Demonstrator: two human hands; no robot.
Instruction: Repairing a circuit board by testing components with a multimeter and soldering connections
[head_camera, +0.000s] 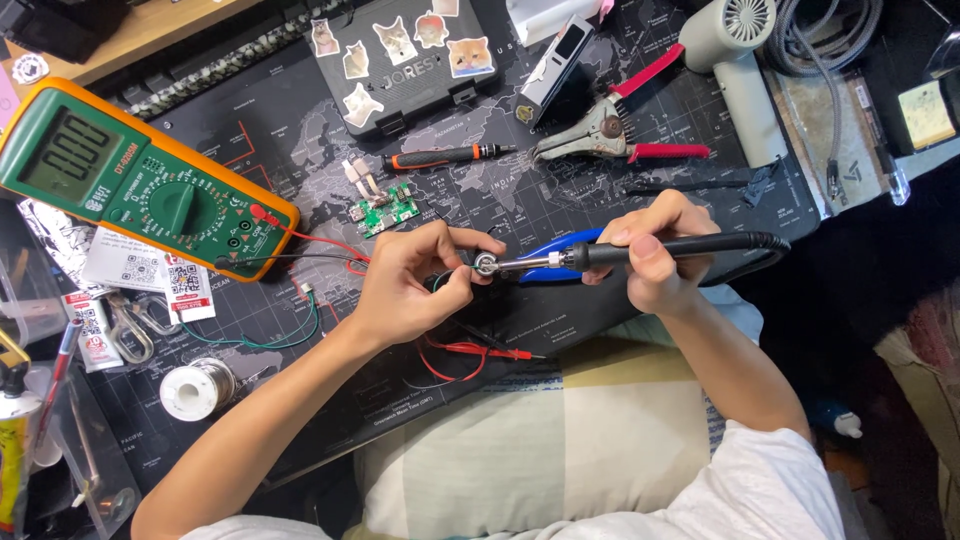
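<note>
My right hand (655, 255) grips a black-handled soldering iron (640, 250), its metal tip pointing left. The tip touches a small round silver part (486, 264) pinched in the fingers of my left hand (415, 280). Thin dark wires trail from that part under my left hand. Blue-handled cutters (560, 247) lie on the mat just behind the iron. Both hands hover over the near middle of a dark map-printed desk mat (560, 200).
A green and orange multimeter (140, 180) with red and black leads lies at the left. A small green circuit board (384, 213), a screwdriver (450, 155), wire strippers (620, 135), a hot-air tool (735, 60), a solder spool (195, 388) and a sticker-covered black case (405, 60) surround the hands.
</note>
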